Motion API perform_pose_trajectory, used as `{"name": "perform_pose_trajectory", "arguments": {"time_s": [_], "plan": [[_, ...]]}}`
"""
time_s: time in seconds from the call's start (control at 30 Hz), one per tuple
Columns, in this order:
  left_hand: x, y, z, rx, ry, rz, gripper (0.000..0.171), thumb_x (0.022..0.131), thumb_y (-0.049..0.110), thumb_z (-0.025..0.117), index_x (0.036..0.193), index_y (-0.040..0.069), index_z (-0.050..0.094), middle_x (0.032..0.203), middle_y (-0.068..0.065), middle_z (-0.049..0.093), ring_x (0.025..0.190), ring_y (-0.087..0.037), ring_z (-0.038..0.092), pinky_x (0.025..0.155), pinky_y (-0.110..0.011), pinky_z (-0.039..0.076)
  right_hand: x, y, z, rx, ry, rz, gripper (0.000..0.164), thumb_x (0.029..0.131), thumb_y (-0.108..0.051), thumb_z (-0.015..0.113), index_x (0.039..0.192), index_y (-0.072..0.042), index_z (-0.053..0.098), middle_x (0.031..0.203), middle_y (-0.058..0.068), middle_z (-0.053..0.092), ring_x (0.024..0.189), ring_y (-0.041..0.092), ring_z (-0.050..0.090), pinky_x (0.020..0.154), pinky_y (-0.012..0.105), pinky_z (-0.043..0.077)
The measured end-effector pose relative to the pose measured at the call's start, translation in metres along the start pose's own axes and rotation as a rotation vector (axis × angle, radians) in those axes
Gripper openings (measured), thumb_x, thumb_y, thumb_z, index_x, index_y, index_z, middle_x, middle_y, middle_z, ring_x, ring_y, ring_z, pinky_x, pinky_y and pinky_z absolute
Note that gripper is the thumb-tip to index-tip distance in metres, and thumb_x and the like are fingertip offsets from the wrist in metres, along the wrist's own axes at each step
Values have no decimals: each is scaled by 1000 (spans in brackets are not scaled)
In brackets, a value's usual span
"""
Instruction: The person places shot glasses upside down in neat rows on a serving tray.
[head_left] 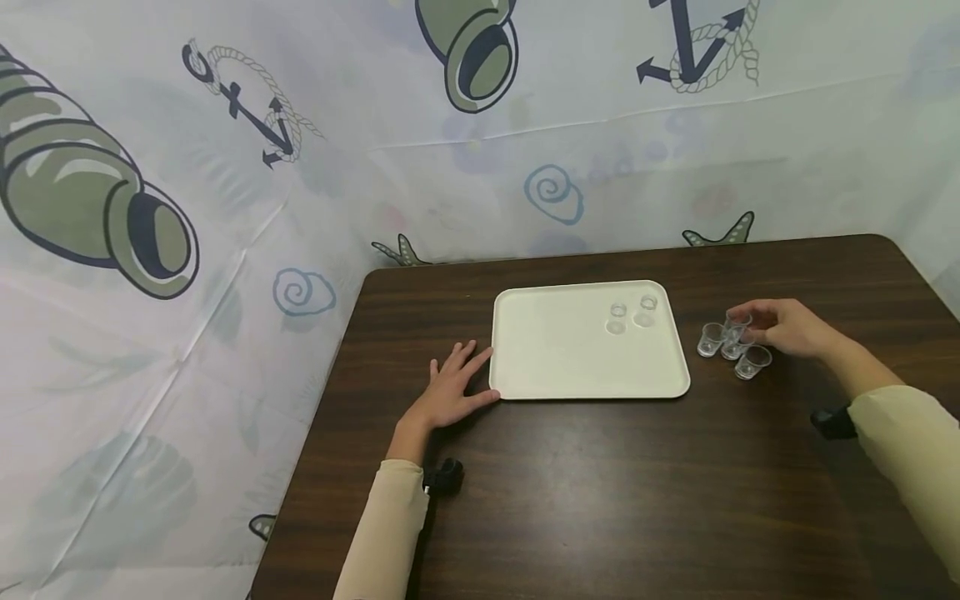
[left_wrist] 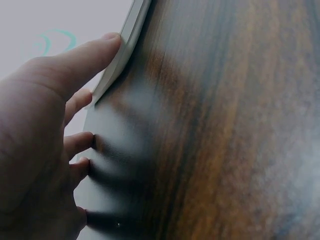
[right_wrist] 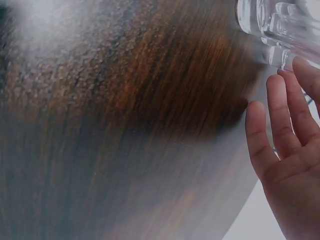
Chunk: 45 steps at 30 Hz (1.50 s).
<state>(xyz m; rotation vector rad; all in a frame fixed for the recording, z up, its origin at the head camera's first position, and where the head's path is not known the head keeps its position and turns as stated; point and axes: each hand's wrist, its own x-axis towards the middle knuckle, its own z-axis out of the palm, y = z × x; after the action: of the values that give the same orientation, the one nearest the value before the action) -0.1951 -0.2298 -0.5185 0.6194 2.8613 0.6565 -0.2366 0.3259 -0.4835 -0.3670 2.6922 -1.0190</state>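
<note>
A cream rectangular tray (head_left: 570, 350) lies on the table, with two small clear glasses (head_left: 618, 311) on its right part. My left hand (head_left: 447, 393), fingers spread, touches the tray's left edge with thumb and forefinger; the left wrist view shows the thumb (left_wrist: 97, 52) against the rim. Right of the tray stands a cluster of clear shot glasses (head_left: 752, 362). My right hand (head_left: 787, 327) pinches one shot glass (head_left: 738, 320) at the back of that cluster. In the right wrist view, the thumb and fingers meet the clear glass (right_wrist: 280, 30); part of the grip is cut off.
The dark wood table (head_left: 600, 492) has rounded back corners. A patterned white cloth (head_left: 450, 183) with sea motifs hangs behind and to the left. Each wrist carries a black device (head_left: 444, 477) near the sleeve.
</note>
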Motion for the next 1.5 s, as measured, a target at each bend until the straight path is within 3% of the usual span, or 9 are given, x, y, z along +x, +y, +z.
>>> {"name": "perform_pose_trajectory", "arguments": {"time_s": [0.1, 0.33, 0.57, 0.67, 0.9, 1.03, 1.23, 1.3, 1.5], "plan": [[-1, 0, 0, -4, 0, -3, 81, 90, 62, 58, 157, 30, 26, 163, -9, 15, 150, -32, 4, 108, -70, -1, 1, 1, 1, 0, 3, -4, 37, 93, -4, 65, 128, 6, 58, 123, 29, 59, 109, 41, 58, 80, 33, 49], [-1, 2, -2, -14, 0, 1, 80, 91, 60, 58, 157, 29, 26, 163, -9, 15, 150, -33, 3, 108, -70, -2, 1, 4, 2, 29, -11, -21, 43, 95, -6, 64, 135, 4, 52, 128, 30, 56, 117, 46, 53, 92, 58, 43], [-1, 1, -2, 6, 2, -2, 80, 91, 61, 58, 157, 30, 25, 163, -9, 15, 149, -34, 4, 108, -70, 0, 2, 3, 3, 41, -1, -25, 40, 94, -8, 66, 131, 5, 56, 128, 31, 55, 117, 46, 52, 94, 60, 39], [-1, 1, -1, 3, 10, 0, 80, 91, 60, 59, 157, 29, 26, 163, -10, 16, 149, -35, 6, 108, -71, 1, 3, 3, 4, 26, 13, -29, 39, 93, -8, 67, 129, 5, 57, 127, 30, 56, 115, 43, 54, 92, 54, 43], [0, 2, -1, 9, 0, -4, 80, 91, 61, 58, 157, 30, 25, 163, -9, 15, 149, -33, 4, 108, -70, 0, 2, 4, 4, -3, 52, -46, 36, 93, -8, 68, 125, 6, 59, 124, 29, 59, 102, 25, 61, 73, 15, 44], [1, 1, 0, 13, -4, 1, 80, 91, 61, 58, 157, 30, 25, 163, -9, 14, 150, -33, 4, 108, -71, 0, 1, 5, 4, 0, 75, -45, 38, 92, -12, 71, 124, 6, 60, 122, 29, 60, 96, 14, 59, 71, 16, 45], [2, 1, 0, 13, 1, 8, 81, 90, 61, 59, 157, 30, 25, 163, -10, 15, 149, -33, 4, 107, -71, 0, -2, 7, 2, -12, 88, -12, 39, 95, -16, 67, 125, 6, 57, 118, 30, 59, 100, 34, 58, 70, 23, 46], [1, 1, 0, 14, -3, 6, 81, 91, 61, 58, 157, 30, 25, 163, -10, 15, 149, -33, 4, 108, -71, 1, -4, 8, 0, -10, 88, 6, 41, 96, -19, 65, 126, 6, 55, 117, 30, 58, 97, 33, 58, 68, 25, 47], [1, 1, 0, 10, -2, 8, 80, 91, 60, 59, 157, 30, 26, 163, -10, 15, 149, -34, 4, 107, -71, 0, -8, 11, -3, 62, 114, 38, 46, 99, -23, 61, 130, 8, 50, 123, 34, 53, 84, -6, 51, 66, 24, 53]]}}
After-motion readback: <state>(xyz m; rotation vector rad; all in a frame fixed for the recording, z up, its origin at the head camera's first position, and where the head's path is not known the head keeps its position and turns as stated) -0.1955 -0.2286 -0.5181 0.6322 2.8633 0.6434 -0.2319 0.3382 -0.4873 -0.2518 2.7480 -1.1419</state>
